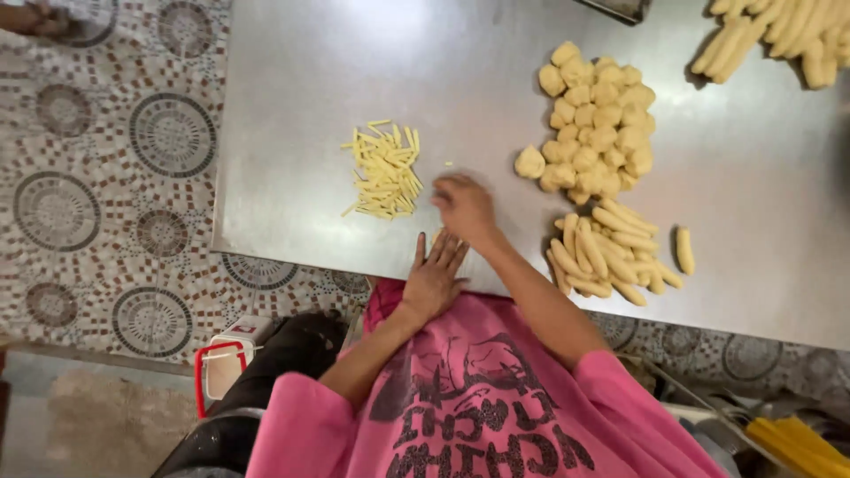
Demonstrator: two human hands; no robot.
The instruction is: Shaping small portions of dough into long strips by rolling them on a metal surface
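Note:
My left hand [433, 276] lies flat, palm down, fingers apart, on the near edge of the steel table [292, 62]. A sliver of pale dough shows at its fingertips. My right hand [464, 207] is just beyond it, blurred, fingers curled down onto the table, right beside a pile of thin yellow dough sticks [384, 172]. One tiny loose bit [449, 164] lies above that hand. Whether the right hand grips anything is hidden.
A heap of dough lumps [593, 119] and a pile of rolled dough logs [606, 252] lie to the right, with one stray log [684, 250]. More logs [779, 35] sit at the far right corner. Patterned tile floor [106, 177] and a red-and-white container [226, 358] lie left.

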